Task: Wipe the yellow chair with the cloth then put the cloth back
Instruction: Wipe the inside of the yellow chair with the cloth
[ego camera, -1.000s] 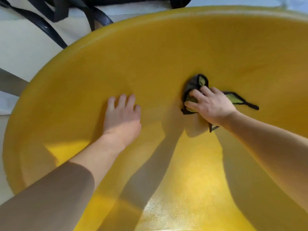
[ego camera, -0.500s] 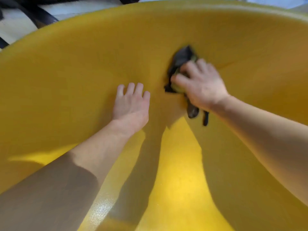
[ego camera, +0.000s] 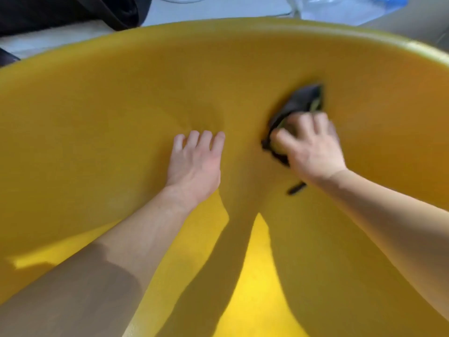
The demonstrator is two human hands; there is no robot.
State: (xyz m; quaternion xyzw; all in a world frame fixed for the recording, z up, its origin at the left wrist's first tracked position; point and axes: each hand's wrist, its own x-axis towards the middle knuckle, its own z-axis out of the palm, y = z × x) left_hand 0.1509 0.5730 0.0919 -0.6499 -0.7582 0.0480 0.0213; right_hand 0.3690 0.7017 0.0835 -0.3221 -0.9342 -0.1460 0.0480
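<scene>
The yellow chair (ego camera: pixel 102 113) fills almost the whole view, its curved shell rising to a rim at the top. My right hand (ego camera: pixel 313 149) presses a dark cloth (ego camera: pixel 300 100) with a yellow-green side against the inner back of the shell, right of centre. Most of the cloth is bunched under the fingers; a dark strip of it pokes out below the wrist. My left hand (ego camera: pixel 194 166) lies flat on the shell to the left of the cloth, fingers slightly spread, holding nothing. The right hand is motion-blurred.
Beyond the chair's rim lie a dark bag or fabric (ego camera: pixel 73 10) at the top left, a pale floor (ego camera: pixel 218 10) and a clear plastic bag (ego camera: pixel 345 6) at the top right.
My right hand has swept the cloth up the shell, then over to the right. My left hand has stayed flat on the shell. The view has tilted upward a little.
</scene>
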